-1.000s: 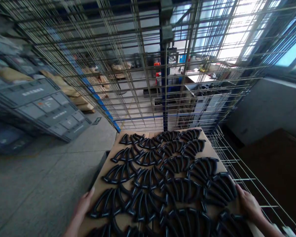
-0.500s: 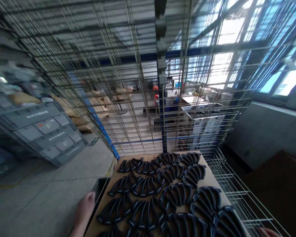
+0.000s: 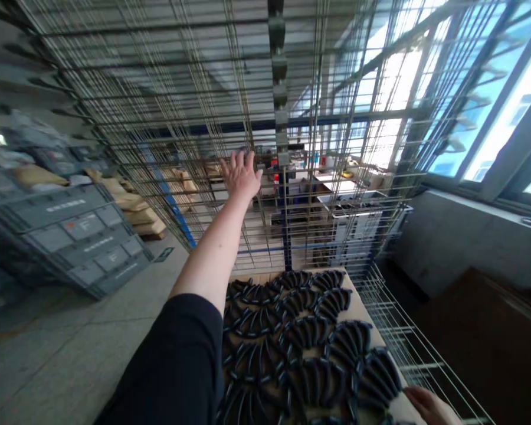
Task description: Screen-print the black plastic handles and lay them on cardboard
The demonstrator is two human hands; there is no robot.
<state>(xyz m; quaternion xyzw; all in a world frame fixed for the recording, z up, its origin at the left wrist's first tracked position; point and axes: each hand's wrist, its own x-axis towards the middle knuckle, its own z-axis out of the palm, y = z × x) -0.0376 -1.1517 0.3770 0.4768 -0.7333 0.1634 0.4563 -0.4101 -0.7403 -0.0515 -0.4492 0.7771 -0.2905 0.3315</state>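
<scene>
My left hand (image 3: pixel 241 175) is raised with its fingers spread, reaching at the wire mesh panels (image 3: pixel 194 118) of the cage in front of me. Its arm in a black sleeve crosses the lower left. Below lies a cardboard sheet (image 3: pixel 356 304) covered with several black curved rubber hoses (image 3: pixel 301 330) laid in fans. My right hand (image 3: pixel 429 404) shows only in part at the bottom right, resting at the sheet's right edge; its fingers are hidden from view.
Grey plastic crates (image 3: pixel 71 236) are stacked at the left with brown sacks (image 3: pixel 133 206) behind them. A wire shelf (image 3: pixel 398 342) runs right of the sheet. Windows (image 3: pixel 491 118) fill the right wall above a grey ledge. A concrete floor (image 3: pixel 48 354) lies at the left.
My left hand has left the sheet's left edge and risen to the mesh panel. The view has tilted upward, so the sheet sits lower in the picture.
</scene>
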